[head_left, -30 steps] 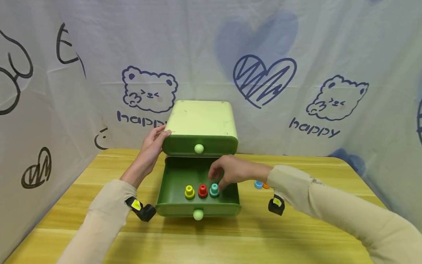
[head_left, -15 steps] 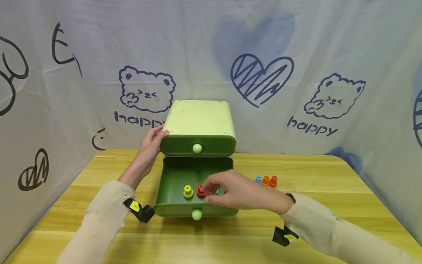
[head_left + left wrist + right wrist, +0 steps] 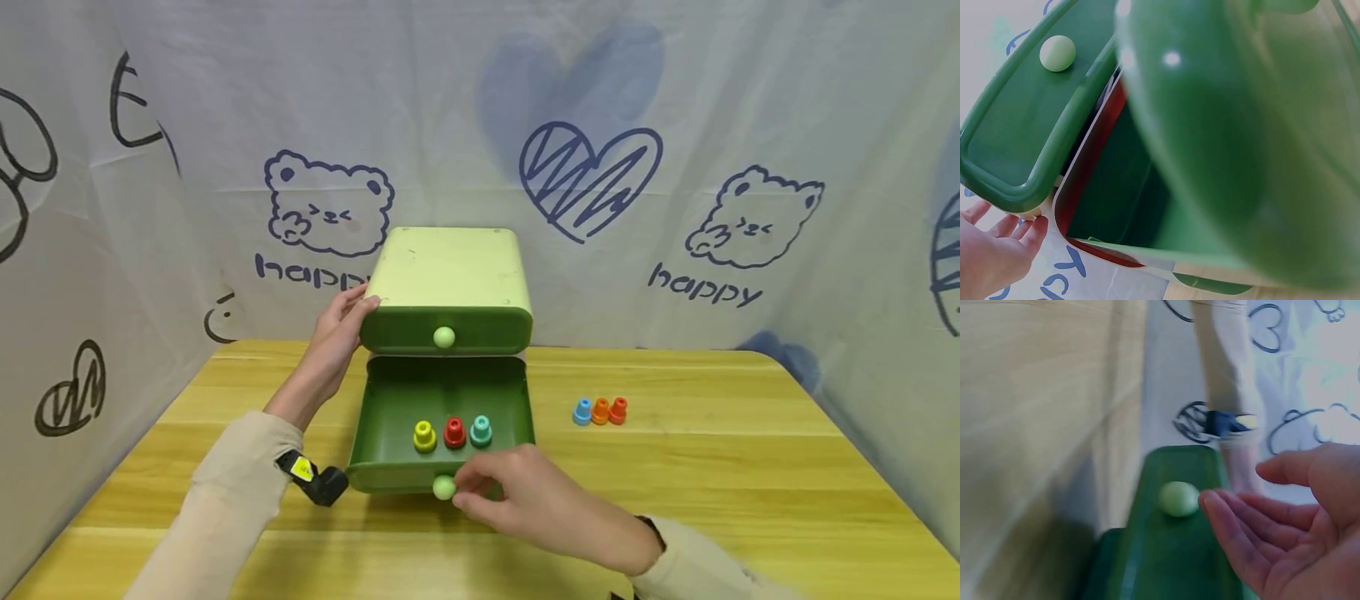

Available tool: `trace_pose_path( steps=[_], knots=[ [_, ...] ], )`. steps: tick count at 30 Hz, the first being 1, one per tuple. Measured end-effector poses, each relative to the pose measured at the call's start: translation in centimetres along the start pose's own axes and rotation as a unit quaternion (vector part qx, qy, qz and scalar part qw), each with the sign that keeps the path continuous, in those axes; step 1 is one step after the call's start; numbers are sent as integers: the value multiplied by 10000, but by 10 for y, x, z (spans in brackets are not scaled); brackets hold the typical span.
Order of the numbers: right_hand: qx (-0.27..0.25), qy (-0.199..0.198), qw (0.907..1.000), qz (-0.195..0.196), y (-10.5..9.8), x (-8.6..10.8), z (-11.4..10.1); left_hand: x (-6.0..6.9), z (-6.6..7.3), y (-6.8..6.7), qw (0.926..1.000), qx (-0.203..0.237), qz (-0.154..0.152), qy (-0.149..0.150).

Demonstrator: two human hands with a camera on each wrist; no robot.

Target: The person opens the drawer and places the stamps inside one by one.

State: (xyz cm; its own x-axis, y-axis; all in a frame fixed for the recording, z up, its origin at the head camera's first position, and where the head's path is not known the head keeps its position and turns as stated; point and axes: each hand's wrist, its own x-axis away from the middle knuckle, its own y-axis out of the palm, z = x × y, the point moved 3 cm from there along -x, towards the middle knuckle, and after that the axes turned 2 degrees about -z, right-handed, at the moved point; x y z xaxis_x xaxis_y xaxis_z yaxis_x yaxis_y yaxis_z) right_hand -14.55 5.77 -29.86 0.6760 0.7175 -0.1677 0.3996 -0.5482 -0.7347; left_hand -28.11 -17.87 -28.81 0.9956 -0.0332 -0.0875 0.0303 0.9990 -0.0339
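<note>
A small cabinet with a pale green top (image 3: 453, 267) stands on the table, its upper drawer (image 3: 405, 331) closed and its lower drawer (image 3: 375, 400) pulled out. Inside the lower drawer a yellow peg (image 3: 424, 437), a red peg (image 3: 454, 433) and a teal peg (image 3: 481, 431) stand upright in a row. My left hand (image 3: 335, 342) rests against the cabinet's left side, fingers extended. Beside the lower drawer's round knob (image 3: 444, 487) is my right hand (image 3: 528, 500), loosely bent. In the right wrist view its fingertips (image 3: 1209, 499) are at the knob's edge, thumb apart from it.
Right of the cabinet, a blue peg (image 3: 582, 412), an orange peg (image 3: 601, 411) and a red peg (image 3: 618, 410) stand close together on the wooden table (image 3: 712, 467). A white printed curtain (image 3: 465, 108) hangs behind and at both sides.
My right hand has come from above the pegs in the drawer, forward over the drawer front, down to the knob. My left hand stays on the cabinet; the pegs stand as before.
</note>
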Motion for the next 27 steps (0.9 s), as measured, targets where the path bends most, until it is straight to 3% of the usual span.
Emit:
trace_pose_path(
  steps=[7,12,16,27],
  knots=[
    [645,362,9968,314,24,3,17,-1,-1,-1,10000,-6,43,24],
    [-111,618,9976,299,39,-2,30,-1,0,-3,10000,-16,56,8],
    [-764,836,9931,301,48,-5,36,-1,-1,-3,10000,-18,52,-20],
    [-942,1053,9854,952,56,-7,38,-1,-1,-3,10000,-40,44,-15]
  ],
)
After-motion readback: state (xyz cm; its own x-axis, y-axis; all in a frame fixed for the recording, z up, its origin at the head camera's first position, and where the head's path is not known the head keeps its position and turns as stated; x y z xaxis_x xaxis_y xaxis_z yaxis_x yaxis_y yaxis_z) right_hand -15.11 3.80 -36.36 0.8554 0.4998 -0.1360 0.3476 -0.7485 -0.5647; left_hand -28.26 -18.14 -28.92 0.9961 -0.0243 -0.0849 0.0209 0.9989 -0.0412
